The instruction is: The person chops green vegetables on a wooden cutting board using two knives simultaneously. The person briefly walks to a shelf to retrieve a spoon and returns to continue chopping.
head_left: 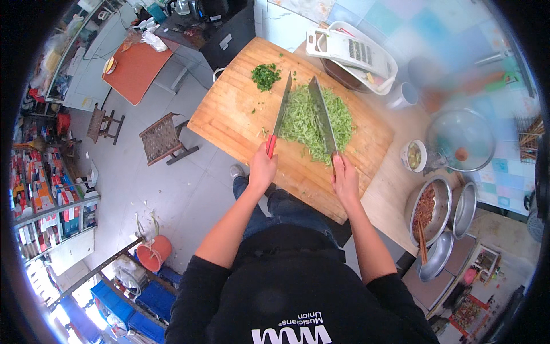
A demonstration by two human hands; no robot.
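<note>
Each of my hands grips a knife over a wooden cutting board (pixel 229 106). My left hand (pixel 263 169) is closed round the red handle of one knife (pixel 283 109), whose blade points away along the left edge of a heap of shredded pale green vegetable (pixel 298 117). Closed on the handle of a broad cleaver (pixel 323 114) is my right hand (pixel 345 179); its blade stands in the right part of the heap. A small pile of chopped dark green herbs (pixel 265 77) lies on the far left of the board.
Behind the board a white grater (pixel 358 51) rests on a white basket. To the right are a small bowl (pixel 413 155), a metal bowl of minced meat (pixel 438 198) with chopsticks, and more metal bowls. A stool (pixel 163 139) and an orange-topped table (pixel 137 69) stand left.
</note>
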